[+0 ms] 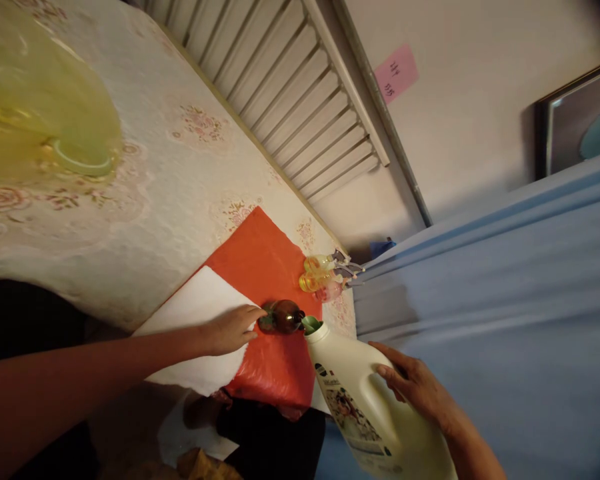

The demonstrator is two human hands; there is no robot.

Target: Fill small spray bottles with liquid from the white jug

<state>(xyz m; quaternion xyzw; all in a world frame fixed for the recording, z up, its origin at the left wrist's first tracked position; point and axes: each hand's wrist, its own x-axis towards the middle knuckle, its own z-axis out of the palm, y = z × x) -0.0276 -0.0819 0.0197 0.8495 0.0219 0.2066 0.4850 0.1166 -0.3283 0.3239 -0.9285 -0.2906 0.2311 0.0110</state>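
Note:
My right hand (415,383) is wrapped round the handle of a large pale-green jug (380,417) with a printed label. The jug is tilted, and its green spout (311,325) meets the narrow neck of a brown bottle (283,317). Whether liquid is flowing cannot be made out. My left hand (233,330) holds the bottle near its base with thumb and fingers; some fingers are hidden. Under that hand lies a white cloth (190,327), partly over a red sheet (257,250) that the bottle stands on.
Several clear spray bottles (320,273) with yellow or pink liquid stand beyond the brown bottle. A big container of yellow liquid (45,107) stands on the floral tablecloth (155,193). A metal rack (290,93) borders the table; a blue curtain (480,300) hangs at right.

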